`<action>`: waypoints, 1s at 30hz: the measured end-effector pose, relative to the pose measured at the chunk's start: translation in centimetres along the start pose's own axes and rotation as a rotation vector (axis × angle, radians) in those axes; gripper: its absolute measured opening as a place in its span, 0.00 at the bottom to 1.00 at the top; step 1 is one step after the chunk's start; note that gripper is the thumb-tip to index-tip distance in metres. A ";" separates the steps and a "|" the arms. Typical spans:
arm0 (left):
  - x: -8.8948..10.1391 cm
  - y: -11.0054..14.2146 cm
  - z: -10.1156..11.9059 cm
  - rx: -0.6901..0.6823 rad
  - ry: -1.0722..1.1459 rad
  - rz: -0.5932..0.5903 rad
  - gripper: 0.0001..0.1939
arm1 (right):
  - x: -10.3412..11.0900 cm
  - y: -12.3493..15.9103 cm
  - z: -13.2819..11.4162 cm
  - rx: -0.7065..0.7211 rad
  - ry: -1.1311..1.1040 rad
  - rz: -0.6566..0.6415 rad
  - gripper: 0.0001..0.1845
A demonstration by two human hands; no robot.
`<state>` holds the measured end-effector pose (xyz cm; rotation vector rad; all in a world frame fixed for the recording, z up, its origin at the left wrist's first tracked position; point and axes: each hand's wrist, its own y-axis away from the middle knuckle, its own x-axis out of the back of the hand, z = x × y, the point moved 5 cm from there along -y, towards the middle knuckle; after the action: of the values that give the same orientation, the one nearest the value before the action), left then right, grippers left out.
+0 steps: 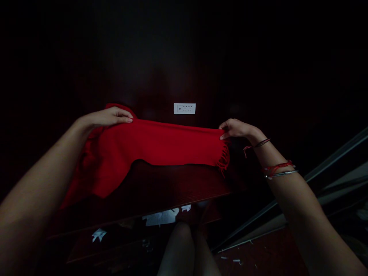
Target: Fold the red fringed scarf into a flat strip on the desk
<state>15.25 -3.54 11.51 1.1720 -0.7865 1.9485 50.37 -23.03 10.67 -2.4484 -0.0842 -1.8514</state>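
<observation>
Basically, R grip (235, 128) has the top corner of the red scarf (175, 143) pinched btwn thumb and fingers, no gap showing, right by the fringe (223, 157). L grip (115, 116) pinches the same top edge further along, thumb and fingertips together on the cloth. So the stretch btwn the two runs L to R, long axis roughly across the body, its top edge pulled near straight and dipping slightly to the R. R hand is nearer the fringed end, L hand nearer the bulk, which spreads loosely past the L grip and down beside the L forearm (a bit rumpled there, w/ folds). Whether the lower edge rests on the dark surface (184, 180) or hangs just above it is hard to say in this light.

Surface is dark reddish wood, its front edge facing the person's legs (178, 253). Behind it, a dark wall w/ a white socket plate (184, 109), just above the taut stretch. Below the front edge: a sheet of paper (161, 217) and a crumpled paper (99, 234). Off R, low down, white scraps (236, 261) on the reddish floor (276, 249); the rest of the rm is v. dim.
</observation>
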 end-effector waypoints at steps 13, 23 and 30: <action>-11.0 -6.6 -6.2 0.049 -0.127 -0.234 0.22 | -8.5 -4.3 8.3 -0.215 -0.016 -0.054 0.10; -15.7 -11.8 -10.1 0.125 -0.515 -0.102 0.14 | -10.4 -10.7 11.9 -0.276 0.251 0.021 0.10; -18.0 -9.7 -2.7 -0.007 -0.656 0.103 0.19 | -11.9 -11.2 10.2 -0.259 0.341 0.088 0.15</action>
<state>27.87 -0.84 -4.57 1.8294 -1.1978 1.6313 55.98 -10.97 -3.27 -2.1932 0.2934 -2.3327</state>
